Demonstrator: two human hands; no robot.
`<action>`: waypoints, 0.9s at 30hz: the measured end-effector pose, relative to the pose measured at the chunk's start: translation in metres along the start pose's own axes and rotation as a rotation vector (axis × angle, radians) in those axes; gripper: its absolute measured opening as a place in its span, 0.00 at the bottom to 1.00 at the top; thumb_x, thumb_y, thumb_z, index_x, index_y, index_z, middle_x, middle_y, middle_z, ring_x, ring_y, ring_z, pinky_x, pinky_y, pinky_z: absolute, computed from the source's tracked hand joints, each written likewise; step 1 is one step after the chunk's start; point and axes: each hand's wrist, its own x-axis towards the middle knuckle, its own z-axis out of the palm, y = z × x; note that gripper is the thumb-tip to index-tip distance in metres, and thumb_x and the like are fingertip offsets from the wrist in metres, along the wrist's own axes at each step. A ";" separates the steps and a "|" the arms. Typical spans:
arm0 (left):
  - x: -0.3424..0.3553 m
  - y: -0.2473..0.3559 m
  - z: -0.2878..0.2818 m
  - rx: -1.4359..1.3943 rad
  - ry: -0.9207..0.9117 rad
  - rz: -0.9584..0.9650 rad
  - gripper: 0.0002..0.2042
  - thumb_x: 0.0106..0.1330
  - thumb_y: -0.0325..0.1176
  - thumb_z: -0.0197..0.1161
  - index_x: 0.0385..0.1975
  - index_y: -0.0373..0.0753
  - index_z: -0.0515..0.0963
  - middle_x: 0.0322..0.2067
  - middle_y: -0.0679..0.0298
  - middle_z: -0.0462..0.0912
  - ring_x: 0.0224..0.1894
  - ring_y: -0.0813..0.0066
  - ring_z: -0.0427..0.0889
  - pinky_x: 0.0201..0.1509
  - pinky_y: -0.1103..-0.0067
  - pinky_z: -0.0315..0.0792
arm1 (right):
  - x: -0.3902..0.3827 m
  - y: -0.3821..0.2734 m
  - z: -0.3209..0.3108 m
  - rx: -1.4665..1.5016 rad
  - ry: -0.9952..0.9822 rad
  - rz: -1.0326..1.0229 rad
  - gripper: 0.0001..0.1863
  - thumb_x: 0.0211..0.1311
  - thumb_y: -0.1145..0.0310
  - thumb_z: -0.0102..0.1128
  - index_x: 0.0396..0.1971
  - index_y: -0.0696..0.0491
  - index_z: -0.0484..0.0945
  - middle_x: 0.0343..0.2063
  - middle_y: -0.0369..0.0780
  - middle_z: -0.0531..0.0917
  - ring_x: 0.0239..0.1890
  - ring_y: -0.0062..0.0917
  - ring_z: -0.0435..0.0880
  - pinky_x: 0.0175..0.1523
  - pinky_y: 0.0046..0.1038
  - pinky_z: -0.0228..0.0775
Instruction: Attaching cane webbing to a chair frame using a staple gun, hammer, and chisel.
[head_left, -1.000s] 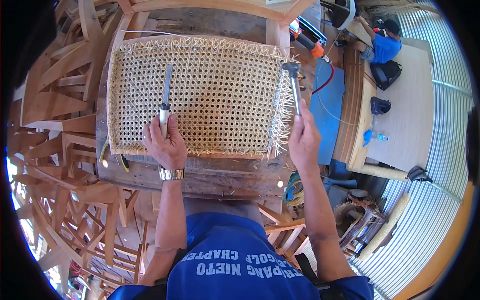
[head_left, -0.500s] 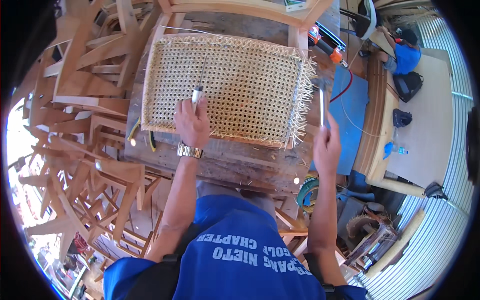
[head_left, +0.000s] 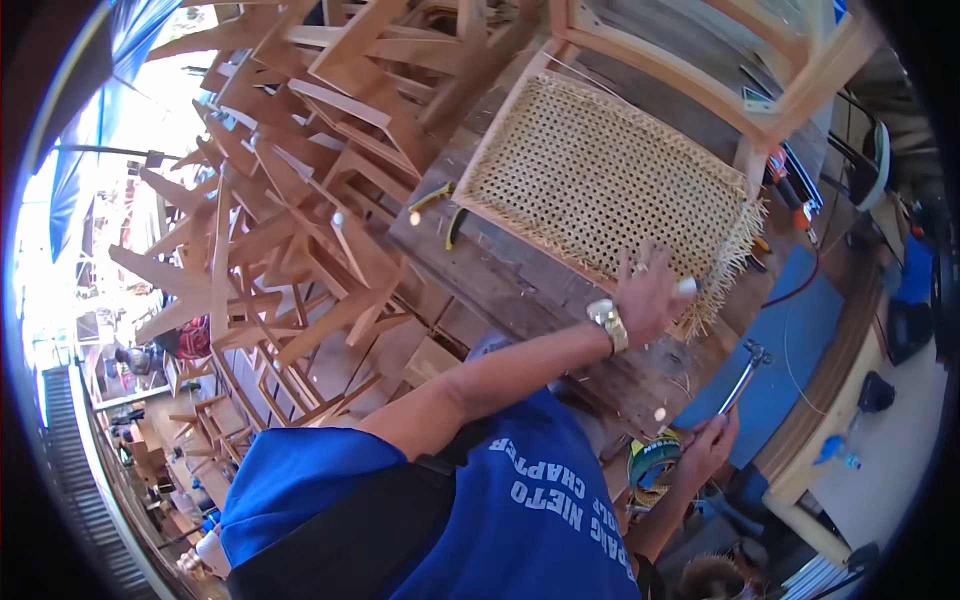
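Observation:
A cane webbing seat panel [head_left: 605, 165] with frayed strand ends lies on a wooden chair frame [head_left: 690, 80] atop the worktable. My left hand [head_left: 648, 295] rests on the panel's near right corner, fingers partly stretched over the weave. Out of its thumb side pokes the white handle of a screwdriver [head_left: 685, 287]; the thin shaft seen earlier is hidden. Low on the right, off the table's edge, my right hand [head_left: 708, 445] is closed around a hammer [head_left: 742, 382], its head pointing up and away.
Stacked wooden chair frames [head_left: 310, 200] crowd the left. Yellow-and-black pliers [head_left: 455, 228] lie by the panel's left corner. An orange-and-black power tool [head_left: 790, 185] with a red hose sits right of the chair. A blue sheet [head_left: 790, 330] and a roll of green-and-yellow tape [head_left: 655, 455] are at right.
The view has swung left. My left hand has moved from the panel's left-middle to its near right corner. The hammer has dropped from beside the frayed edge to lower right.

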 end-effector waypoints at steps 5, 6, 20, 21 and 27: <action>-0.027 -0.031 -0.092 0.008 -0.048 0.016 0.15 0.67 0.45 0.60 0.38 0.38 0.82 0.51 0.48 0.75 0.55 0.49 0.75 0.58 0.53 0.68 | -0.010 -0.015 0.015 0.014 -0.013 0.015 0.19 0.79 0.66 0.47 0.64 0.55 0.69 0.22 0.31 0.70 0.17 0.10 0.64 0.20 0.15 0.56; -0.024 -0.044 -0.120 -0.066 -0.265 -0.186 0.12 0.67 0.43 0.60 0.36 0.41 0.82 0.43 0.52 0.79 0.46 0.52 0.81 0.47 0.59 0.76 | -0.017 -0.018 0.017 0.005 0.011 0.032 0.18 0.79 0.66 0.47 0.63 0.55 0.70 0.21 0.31 0.70 0.17 0.10 0.64 0.20 0.15 0.56; 0.013 -0.180 -0.238 -0.152 -0.454 0.188 0.14 0.69 0.39 0.65 0.47 0.36 0.81 0.40 0.54 0.85 0.39 0.62 0.87 0.41 0.71 0.78 | -0.104 -0.053 0.117 0.054 0.088 0.346 0.16 0.79 0.64 0.47 0.58 0.55 0.71 0.22 0.32 0.73 0.17 0.12 0.68 0.20 0.16 0.60; 0.018 -0.178 -0.234 -0.260 -0.517 0.108 0.14 0.68 0.37 0.67 0.46 0.36 0.81 0.40 0.57 0.86 0.40 0.67 0.86 0.41 0.73 0.78 | -0.108 -0.053 0.117 0.064 0.056 0.317 0.16 0.78 0.64 0.47 0.59 0.55 0.71 0.23 0.32 0.74 0.16 0.12 0.69 0.19 0.16 0.60; 0.038 -0.207 -0.226 -0.492 -0.259 -0.094 0.17 0.62 0.32 0.74 0.49 0.35 0.81 0.39 0.61 0.87 0.39 0.75 0.85 0.41 0.79 0.78 | -0.117 -0.054 0.121 -0.070 -0.019 0.267 0.17 0.78 0.66 0.48 0.60 0.57 0.72 0.24 0.32 0.74 0.20 0.11 0.69 0.25 0.15 0.61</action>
